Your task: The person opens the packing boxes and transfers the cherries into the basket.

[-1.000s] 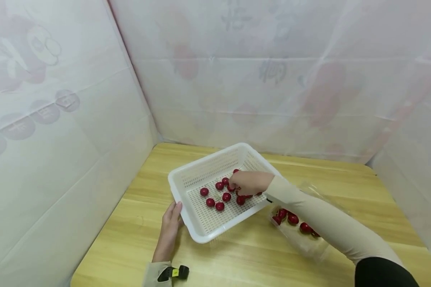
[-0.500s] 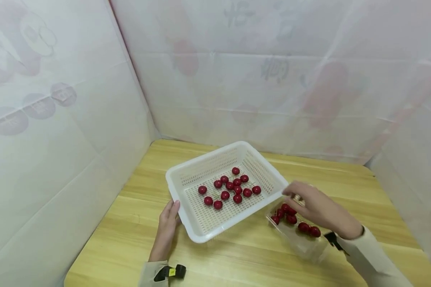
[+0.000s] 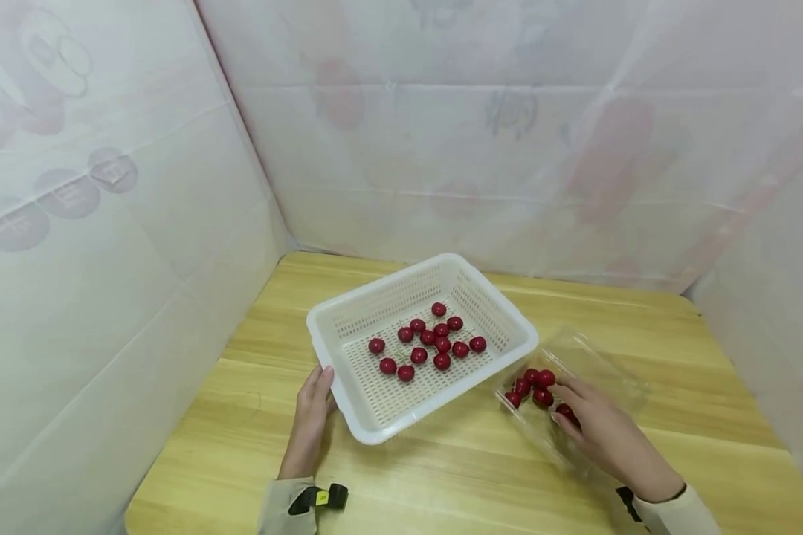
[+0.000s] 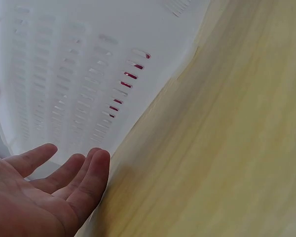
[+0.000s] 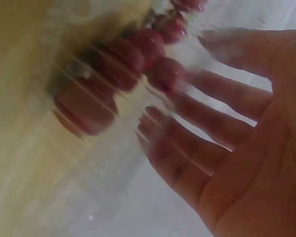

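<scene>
A white plastic basket with slotted walls holds several red cherries with stems. At its left end, my left hand holds the rim, thumb over the edge; in the left wrist view, the other fingers lie bent beside the outer wall. To the right, my right hand reaches into a clear plastic box, fingers spread around the cherries there. The right wrist view shows the fingers behind or within clear plastic, close to the cherries. The hand partly hides one cherry.
A wooden table carries everything. White printed cloth encloses it at the back and sides. The basket's right corner stands close to the box's left end. A black wrist strap sits on the left sleeve.
My right hand has left the basket and moved right and down into the clear box. The cherries in the basket are uncovered now. The left hand stays at the rim.
</scene>
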### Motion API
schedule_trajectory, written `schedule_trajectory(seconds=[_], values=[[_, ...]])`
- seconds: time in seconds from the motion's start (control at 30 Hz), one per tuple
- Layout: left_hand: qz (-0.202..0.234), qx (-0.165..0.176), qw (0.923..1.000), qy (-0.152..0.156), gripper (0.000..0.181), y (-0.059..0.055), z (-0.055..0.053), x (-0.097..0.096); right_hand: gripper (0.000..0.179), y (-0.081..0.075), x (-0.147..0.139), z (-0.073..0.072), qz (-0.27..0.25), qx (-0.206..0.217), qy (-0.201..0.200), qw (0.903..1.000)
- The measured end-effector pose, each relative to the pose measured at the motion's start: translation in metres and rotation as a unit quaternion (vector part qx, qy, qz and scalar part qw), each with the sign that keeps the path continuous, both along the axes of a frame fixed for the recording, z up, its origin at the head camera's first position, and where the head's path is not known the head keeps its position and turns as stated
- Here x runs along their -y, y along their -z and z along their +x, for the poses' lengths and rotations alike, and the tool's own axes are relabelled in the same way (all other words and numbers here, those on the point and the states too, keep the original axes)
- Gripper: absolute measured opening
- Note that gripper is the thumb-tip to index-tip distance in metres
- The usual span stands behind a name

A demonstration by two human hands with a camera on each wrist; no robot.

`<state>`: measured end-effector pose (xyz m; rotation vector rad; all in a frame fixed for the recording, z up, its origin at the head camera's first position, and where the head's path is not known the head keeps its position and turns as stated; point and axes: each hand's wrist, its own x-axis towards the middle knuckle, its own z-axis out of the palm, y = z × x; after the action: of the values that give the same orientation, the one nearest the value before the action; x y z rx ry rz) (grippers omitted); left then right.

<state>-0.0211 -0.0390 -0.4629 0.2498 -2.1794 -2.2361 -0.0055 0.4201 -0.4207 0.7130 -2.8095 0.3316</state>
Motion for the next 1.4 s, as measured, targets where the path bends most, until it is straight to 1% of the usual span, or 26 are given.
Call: schedule_trajectory(seconds=[0.17,0.27,0.33,0.4,0.5,0.67,0.87,0.97,1.07,1.2,1.27,1.4], values=[[0.006,0.005,1.0000,-0.001,0.062,0.000,0.000,-0.002,0.041,0.006,0.000,0.000,-0.001,0.001,0.011,0.9999],[0.002,0.004,1.0000,0.001,0.063,0.000,0.001,-0.002,0.041,0.008,0.001,-0.001,-0.015,-0.020,0.019,0.9995],[-0.004,0.000,1.0000,0.001,0.064,0.000,0.001,-0.001,0.045,0.009,0.002,-0.003,-0.019,-0.041,0.018,0.9988],[-0.010,-0.006,0.9999,0.000,0.064,0.000,0.000,-0.001,0.051,0.009,0.004,-0.005,-0.020,-0.051,0.014,0.9984],[-0.012,-0.009,0.9999,0.000,0.064,0.000,-0.001,0.000,0.054,0.011,0.007,-0.010,-0.011,-0.044,0.012,0.9989],[-0.010,0.001,0.9999,0.003,0.064,0.001,0.000,-0.001,0.048,0.016,0.008,-0.012,-0.006,-0.023,0.021,0.9995],[-0.004,0.005,1.0000,-0.002,0.062,0.001,0.000,0.000,0.048,0.025,0.010,-0.018,-0.016,-0.047,0.007,0.9988],[-0.002,0.003,1.0000,0.003,0.063,0.001,-0.001,0.000,0.045,0.028,0.011,-0.021,-0.027,-0.055,-0.001,0.9981],[0.000,0.004,1.0000,0.005,0.063,0.001,-0.001,0.000,0.043,0.029,0.011,-0.021,-0.040,-0.060,0.000,0.9974],[0.001,0.009,1.0000,0.001,0.062,0.002,0.000,0.000,0.041,0.030,0.011,-0.021,-0.054,-0.057,0.005,0.9969],[0.000,0.009,1.0000,0.000,0.062,0.002,0.000,0.001,0.039,0.031,0.010,-0.020,-0.059,-0.047,0.009,0.9971],[-0.001,0.007,1.0000,0.001,0.063,0.002,0.000,0.001,0.037,0.031,0.008,-0.017,-0.092,0.006,0.024,0.9954]])
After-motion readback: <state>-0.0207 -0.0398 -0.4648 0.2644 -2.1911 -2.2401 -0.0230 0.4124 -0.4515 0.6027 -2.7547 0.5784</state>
